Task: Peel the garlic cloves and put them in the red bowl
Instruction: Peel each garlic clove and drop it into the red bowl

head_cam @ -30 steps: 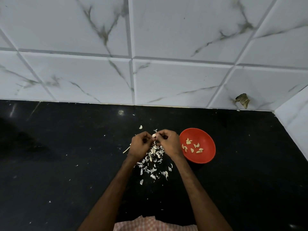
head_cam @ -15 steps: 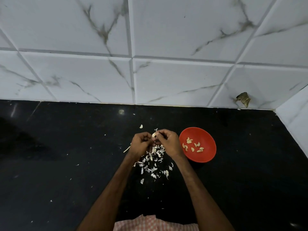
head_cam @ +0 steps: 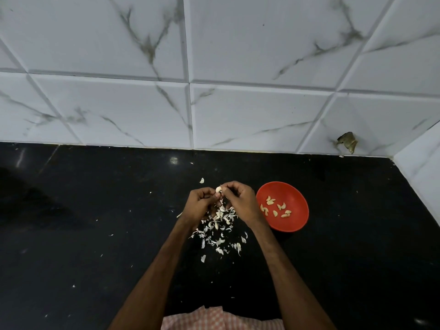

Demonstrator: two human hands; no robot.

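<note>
Grip: garlic clove [head_cam: 218, 189] pinched between fingertips of left hand [head_cam: 199, 206] and right hand [head_cam: 240, 201], fingers of both curled round it
Below hands: peels [head_cam: 220, 231] scattered on black counter [head_cam: 95, 234]
Right of hands: red bowl [head_cam: 289, 225] on counter, just beside right wrist, with peeled cloves [head_cam: 276, 207] inside
Behind: white marbled tile wall [head_cam: 142, 67]

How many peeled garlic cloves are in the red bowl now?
9 cloves, I think, in the red bowl: two farthest, two near the left rim, two in the middle, one just nearer, two to the right. Overlaps may hide others.
</note>
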